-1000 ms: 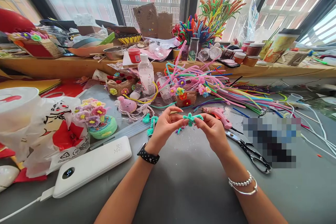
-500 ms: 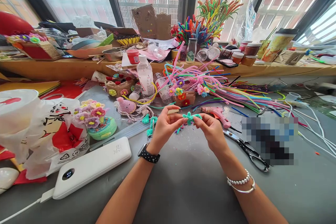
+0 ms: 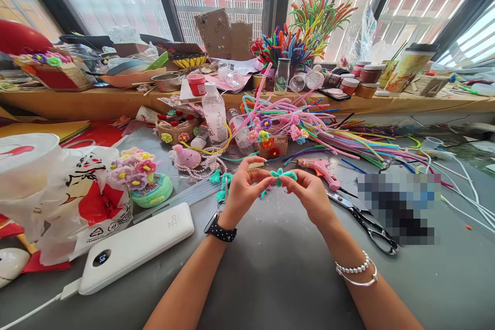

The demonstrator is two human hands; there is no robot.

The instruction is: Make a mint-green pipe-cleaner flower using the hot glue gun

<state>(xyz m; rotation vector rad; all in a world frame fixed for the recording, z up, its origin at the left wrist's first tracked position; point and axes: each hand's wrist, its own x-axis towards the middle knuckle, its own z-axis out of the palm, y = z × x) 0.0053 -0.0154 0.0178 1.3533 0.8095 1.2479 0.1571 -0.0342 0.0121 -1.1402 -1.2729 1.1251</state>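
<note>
Between my two hands, above the grey table, is a small teal pipe-cleaner flower (image 3: pixel 283 174) with several looped petals. My left hand (image 3: pixel 250 185) pinches its left side between thumb and forefinger. On the other side, my right hand (image 3: pixel 305 191) grips the petals, its thumb pressed near the flower's middle. Small scissors (image 3: pixel 224 193) and teal fuzzy pieces (image 3: pixel 215 176) lie beside my left wrist. A pink glue gun (image 3: pixel 320 169) rests just beyond my right hand, and large black-handled scissors (image 3: pixel 367 224) lie to its right.
A white power bank (image 3: pixel 139 247) with a cable lies at left, near a plastic bag (image 3: pixel 77 201) and a crocheted flower pot (image 3: pixel 150 191). Many pipe cleaners (image 3: pixel 332 129) spread across the back. A bottle (image 3: pixel 214 113) stands behind my left hand. White cables (image 3: pixel 464 175) run at right.
My right thumb has shifted slightly left toward the flower's middle, and the petals sit a little differently. Both hands keep their hold, and the view has moved very slightly.
</note>
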